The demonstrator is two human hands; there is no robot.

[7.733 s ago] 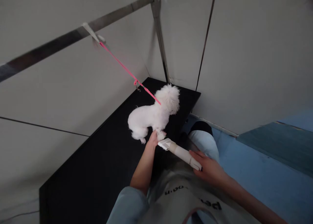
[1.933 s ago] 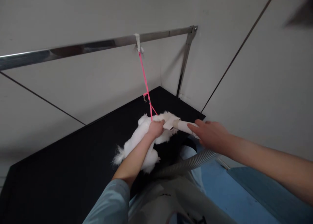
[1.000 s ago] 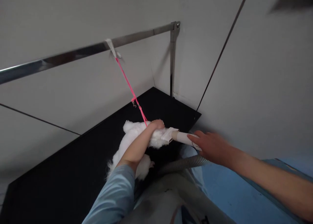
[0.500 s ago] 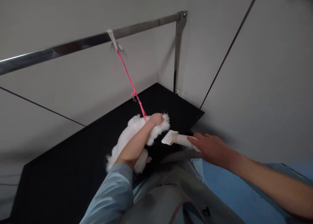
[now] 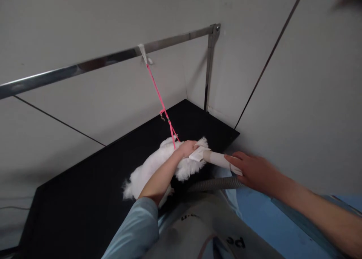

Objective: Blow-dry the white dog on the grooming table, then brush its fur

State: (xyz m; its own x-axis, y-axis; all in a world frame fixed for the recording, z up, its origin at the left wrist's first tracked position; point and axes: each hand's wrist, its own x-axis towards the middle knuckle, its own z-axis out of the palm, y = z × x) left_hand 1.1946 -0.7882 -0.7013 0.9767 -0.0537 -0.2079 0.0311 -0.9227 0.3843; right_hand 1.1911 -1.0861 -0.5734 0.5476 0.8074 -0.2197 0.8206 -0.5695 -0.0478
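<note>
White dog [image 5: 151, 164], one: on black desk [image 5: 98, 183], long axis rising rightward, head grasped by fingers of nearer left hand [image 5: 188, 148]. White nozzle [image 5: 216, 159], one: gripped by right hand's [image 5: 254, 172] fingers, tip just beside left.

**Pale tones set on black, with one streak of pink**

Plain white is shown by the small, fluffy-coated dog [image 5: 154, 162], set off by the matt black of the flat, rectangular table top [image 5: 85, 198]. White is repeated in the flat plastic nozzle [image 5: 200, 154], edged by a beige, ring-shaped band [image 5: 207, 156]; the round tube [image 5: 222, 161] is coloured off-white, the flexible hose [image 5: 217, 184] ribbed grey. Bright pink is carried by the thin cord leash [image 5: 157, 89]. The polished silver metal bar [image 5: 113, 59] is streaked with dark reflections. Flat grey wall panels [image 5: 296, 100] are divided by thin dark lines. Blue is seen on the floor [image 5: 263, 213], lighter blue on the cloth sleeve [image 5: 138, 225]; the grey apron [image 5: 181, 232] is printed with black lettering [image 5: 236, 242].
</note>
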